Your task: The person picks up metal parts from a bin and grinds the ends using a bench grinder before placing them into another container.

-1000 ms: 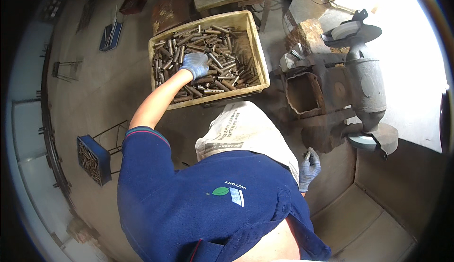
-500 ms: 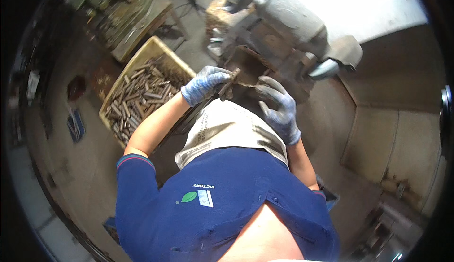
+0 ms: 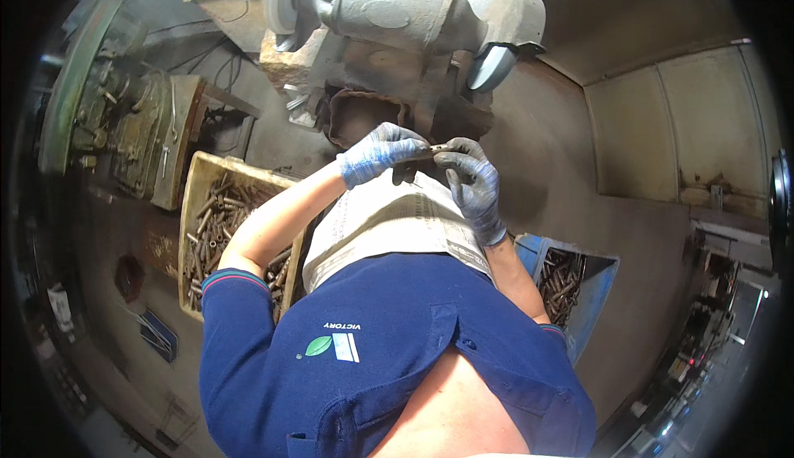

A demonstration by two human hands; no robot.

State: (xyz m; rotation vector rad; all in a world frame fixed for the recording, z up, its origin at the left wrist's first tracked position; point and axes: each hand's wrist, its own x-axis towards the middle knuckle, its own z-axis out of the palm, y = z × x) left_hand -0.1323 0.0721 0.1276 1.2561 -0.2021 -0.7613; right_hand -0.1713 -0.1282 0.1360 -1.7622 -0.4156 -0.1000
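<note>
A small metal piece [image 3: 436, 149] spans the gap between my two gloved hands, in front of my pale apron. My left hand [image 3: 385, 154], in a blue and grey glove, pinches its left end, and dark pieces [image 3: 404, 175] show beneath those fingers, too shadowed to make out. With thumb and fingertips, my right hand [image 3: 473, 183] closes on the other end. Just beyond the hands stands a bench grinder, with a grey motor housing [image 3: 389, 10] and a grinding wheel [image 3: 494, 68] on its right. Neither hand touches the grinder.
To my left stands a yellowish bin [image 3: 192, 210] filled with short metal rods or tubes. A blue bin [image 3: 597, 293] with similar pieces is by my right forearm. A greenish machine [image 3: 132, 123] stands far left, and pale panels [image 3: 637, 127] line the right.
My right hand has come to the metal piece and closed on it; before, it hung apart. The piece has turned from slanted to nearly level. My view has swung right, bringing the blue bin in.
</note>
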